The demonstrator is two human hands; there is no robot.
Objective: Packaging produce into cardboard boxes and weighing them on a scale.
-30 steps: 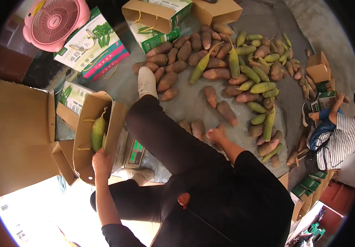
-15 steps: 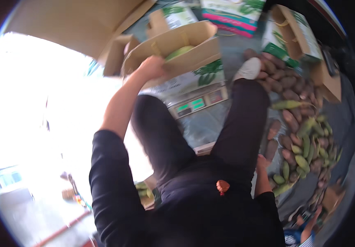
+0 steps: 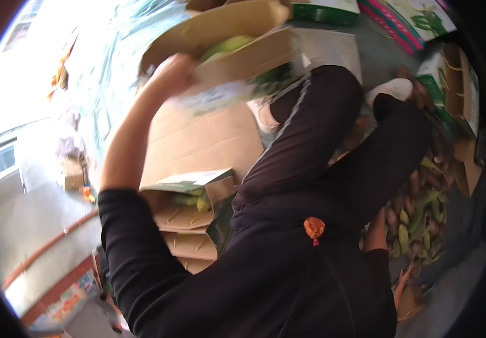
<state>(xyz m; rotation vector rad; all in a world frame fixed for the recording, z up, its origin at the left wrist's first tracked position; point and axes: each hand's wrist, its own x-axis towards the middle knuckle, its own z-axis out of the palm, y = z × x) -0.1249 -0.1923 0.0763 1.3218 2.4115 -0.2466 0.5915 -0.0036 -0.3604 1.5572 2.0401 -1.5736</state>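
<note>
My left hand [image 3: 176, 73] is closed on the near wall of an open cardboard box [image 3: 243, 59] with green leaf print. The box is tilted and blurred by motion, with long green fruit [image 3: 227, 47] inside it. My right forearm [image 3: 375, 232] comes down beside my right thigh; the hand's fingers are hidden behind the leg. Just beyond it lies a pile of green, pod-shaped fruit [image 3: 404, 239] and brown tubers [image 3: 392, 221].
On my left, another open box [image 3: 182, 216] with green and yellow fruit stands beside flat cardboard [image 3: 209, 141]. Printed boxes [image 3: 454, 96] stand at the far right. Another person's hand [image 3: 402, 284] shows at the lower right. A reddish pole [image 3: 46, 248] crosses the lower left.
My left hand has carried the box leftward, away from the scale with the lit display. My view and body have turned left, bringing the second fruit box fully into sight.
</note>
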